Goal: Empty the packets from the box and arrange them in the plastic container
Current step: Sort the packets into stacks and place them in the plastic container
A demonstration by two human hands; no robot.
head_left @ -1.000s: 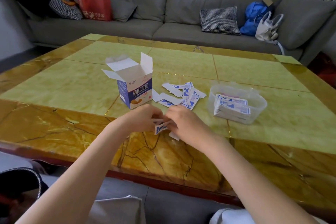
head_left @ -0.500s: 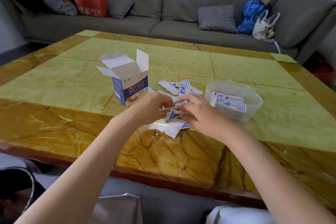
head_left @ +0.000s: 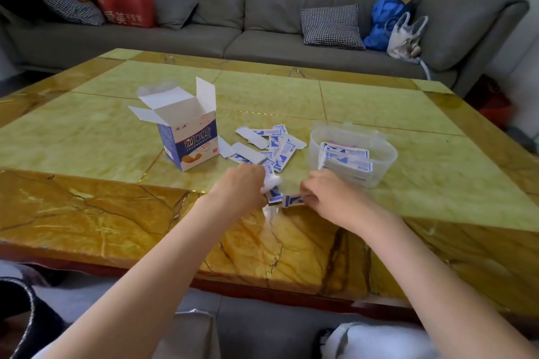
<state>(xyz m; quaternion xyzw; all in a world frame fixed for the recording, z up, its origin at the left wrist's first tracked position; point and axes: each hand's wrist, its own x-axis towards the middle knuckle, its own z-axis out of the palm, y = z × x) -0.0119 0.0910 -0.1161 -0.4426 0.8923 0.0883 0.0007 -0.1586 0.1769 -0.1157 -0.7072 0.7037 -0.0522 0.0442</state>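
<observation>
The left hand (head_left: 242, 183) was curled, its fingers pinching a small stack of blue-and-white packets (head_left: 274, 195) held above the table (head_left: 87, 213). Just right of that grip, the right hand (head_left: 326, 195) pinched a single packet (head_left: 293, 200) by its end, almost touching the stack. Beyond both hands lay the loose packets (head_left: 272, 147), scattered flat. Left of those stood the box (head_left: 189, 137), upright with flaps open. Right of them sat the plastic container (head_left: 385, 154), packets stacked (head_left: 345, 159) inside.
</observation>
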